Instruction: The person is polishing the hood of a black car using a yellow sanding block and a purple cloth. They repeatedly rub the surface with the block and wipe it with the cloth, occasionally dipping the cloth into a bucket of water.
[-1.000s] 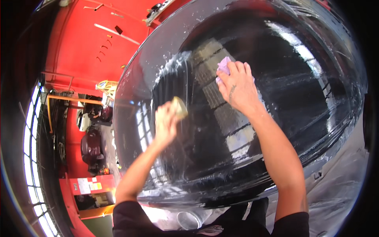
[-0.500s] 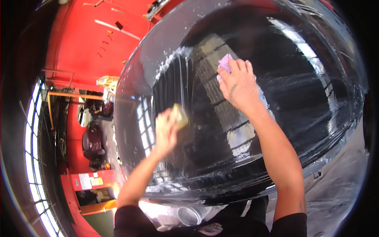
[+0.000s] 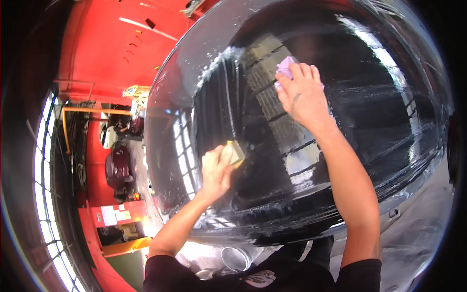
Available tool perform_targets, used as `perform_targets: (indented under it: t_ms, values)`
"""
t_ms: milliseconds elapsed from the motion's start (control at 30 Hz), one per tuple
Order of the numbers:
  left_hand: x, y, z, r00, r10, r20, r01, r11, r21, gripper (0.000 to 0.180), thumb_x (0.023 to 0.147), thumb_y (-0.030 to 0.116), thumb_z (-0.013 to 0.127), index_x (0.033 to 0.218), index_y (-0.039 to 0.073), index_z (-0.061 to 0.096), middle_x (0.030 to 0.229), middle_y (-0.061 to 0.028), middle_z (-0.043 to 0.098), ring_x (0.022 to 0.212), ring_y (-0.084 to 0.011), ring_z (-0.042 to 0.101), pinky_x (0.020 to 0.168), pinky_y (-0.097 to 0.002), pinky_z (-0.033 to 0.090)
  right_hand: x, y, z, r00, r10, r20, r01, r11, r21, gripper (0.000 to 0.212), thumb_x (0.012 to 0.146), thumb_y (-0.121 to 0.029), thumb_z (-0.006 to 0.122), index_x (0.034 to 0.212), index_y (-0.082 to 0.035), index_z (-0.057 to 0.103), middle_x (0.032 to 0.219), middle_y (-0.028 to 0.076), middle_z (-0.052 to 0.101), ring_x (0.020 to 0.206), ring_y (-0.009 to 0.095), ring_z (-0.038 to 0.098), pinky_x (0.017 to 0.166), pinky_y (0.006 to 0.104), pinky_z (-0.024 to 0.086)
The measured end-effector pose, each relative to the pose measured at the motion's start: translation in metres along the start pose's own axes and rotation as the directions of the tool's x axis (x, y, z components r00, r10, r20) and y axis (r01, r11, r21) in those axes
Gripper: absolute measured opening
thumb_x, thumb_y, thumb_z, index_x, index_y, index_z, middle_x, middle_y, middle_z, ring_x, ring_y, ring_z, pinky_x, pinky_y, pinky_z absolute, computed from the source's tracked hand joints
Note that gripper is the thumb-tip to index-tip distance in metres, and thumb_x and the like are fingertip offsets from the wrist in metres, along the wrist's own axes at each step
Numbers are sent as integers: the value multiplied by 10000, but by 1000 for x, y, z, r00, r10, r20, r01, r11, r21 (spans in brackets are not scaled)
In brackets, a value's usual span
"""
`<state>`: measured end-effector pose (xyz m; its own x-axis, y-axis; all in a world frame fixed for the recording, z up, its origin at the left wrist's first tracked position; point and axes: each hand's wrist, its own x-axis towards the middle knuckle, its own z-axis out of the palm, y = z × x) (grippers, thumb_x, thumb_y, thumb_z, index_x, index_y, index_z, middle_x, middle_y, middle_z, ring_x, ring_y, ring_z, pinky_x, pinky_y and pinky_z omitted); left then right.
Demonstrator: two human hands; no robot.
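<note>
A large curved, glossy black car panel (image 3: 369, 131) fills most of the view, with whitish wet smears and streaks across it. My left hand (image 3: 214, 170) grips a small yellowish sponge-like block (image 3: 237, 154) against the panel's near left part. Farther off and to the right, my right hand (image 3: 307, 100) presses a crumpled lilac cloth (image 3: 285, 67) on the surface; the palm side and part of the cloth are hidden. Pale foamy residue (image 3: 228, 52) lies along the panel's left side, above the block.
Below the panel's near edge stands a bucket (image 3: 235, 259) by my legs. Beyond the panel at left is a red wall (image 3: 107, 53), with an orange bar (image 3: 97, 111) and a dark red car part (image 3: 118, 168). Papers (image 3: 116, 215) hang on a red cabinet-like structure.
My left hand has drawn the block nearer to me and slightly right along the panel. My right hand with the cloth has shifted a little right and away; the whole view has tilted slightly.
</note>
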<state>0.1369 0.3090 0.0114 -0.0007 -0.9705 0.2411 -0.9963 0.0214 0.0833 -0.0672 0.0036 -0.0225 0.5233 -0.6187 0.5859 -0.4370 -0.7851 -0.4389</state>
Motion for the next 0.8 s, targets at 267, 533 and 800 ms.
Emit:
perform_targets:
  t_ms: [267,533,800]
  values:
    - [247,-92,54,973,-173,-153,200,962,186,507,982,200,703,1476,116,625,1252,-208,672,1116,-428,624,927,-548,497,4,-9,3,999,-53,4,52,994,99,336,976,-261,697,1239,-77,798,1319,192,670,1314,397,569,1176,599,400]
    - [15,19,10,997,36,-66,-38,999,-30,590,953,102,671,1538,66,611,1447,-292,595,1235,-454,588,1040,-516,465,1,4,1,999,22,24,-22,999,25,293,978,-242,688,1187,-72,804,1308,199,669,1291,393,573,1182,610,396]
    - [281,-76,60,930,-274,-244,338,898,282,408,972,209,711,1372,132,693,1118,-224,732,1046,-447,692,891,-598,538,3,-16,8,999,-39,-2,39,994,97,309,979,-250,688,1206,-75,804,1299,192,666,1285,387,574,1188,608,386]
